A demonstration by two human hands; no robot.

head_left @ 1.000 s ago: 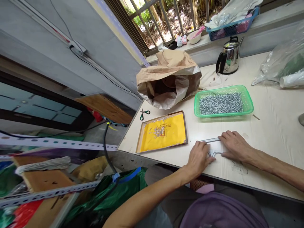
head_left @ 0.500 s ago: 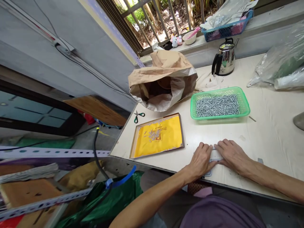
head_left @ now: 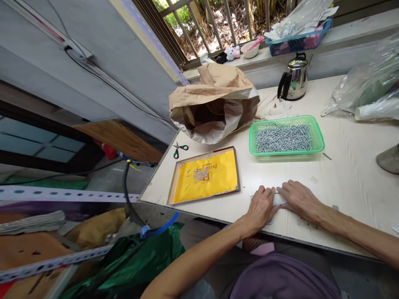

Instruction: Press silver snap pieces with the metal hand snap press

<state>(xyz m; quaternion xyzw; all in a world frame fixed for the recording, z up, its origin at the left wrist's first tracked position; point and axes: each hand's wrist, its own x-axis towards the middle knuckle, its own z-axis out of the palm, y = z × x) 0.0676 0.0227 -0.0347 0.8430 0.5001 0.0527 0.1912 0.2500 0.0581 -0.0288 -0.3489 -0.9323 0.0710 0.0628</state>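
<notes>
Near the front edge of the table, my left hand point(head_left: 261, 209) and my right hand point(head_left: 298, 200) lie close together, fingers closed. Both grip a pale, flat, bar-like piece point(head_left: 278, 199), mostly covered by the fingers. Its kind cannot be made out. Greyish flat parts poke out from under the left hand and lie beside the right wrist. Beyond my hands stands a green plastic basket point(head_left: 286, 153) full of small silvery metal pins point(head_left: 282, 138). To the left is a shallow tray point(head_left: 238, 176) lined with yellow, with a small heap of pins point(head_left: 202, 175) on it.
Green-handled scissors point(head_left: 180, 150) lie at the table's left edge. Behind the tray slumps an open brown paper sack point(head_left: 215, 89). A steel kettle point(head_left: 296, 81) stands at the back, with a clear plastic bag point(head_left: 368, 83) and a grey metal object point(head_left: 389, 160) to the right.
The view has shifted slightly. My two hands keep their hold on the pale piece, which now looks tilted a little differently. The basket, tray and sack have stayed in place.
</notes>
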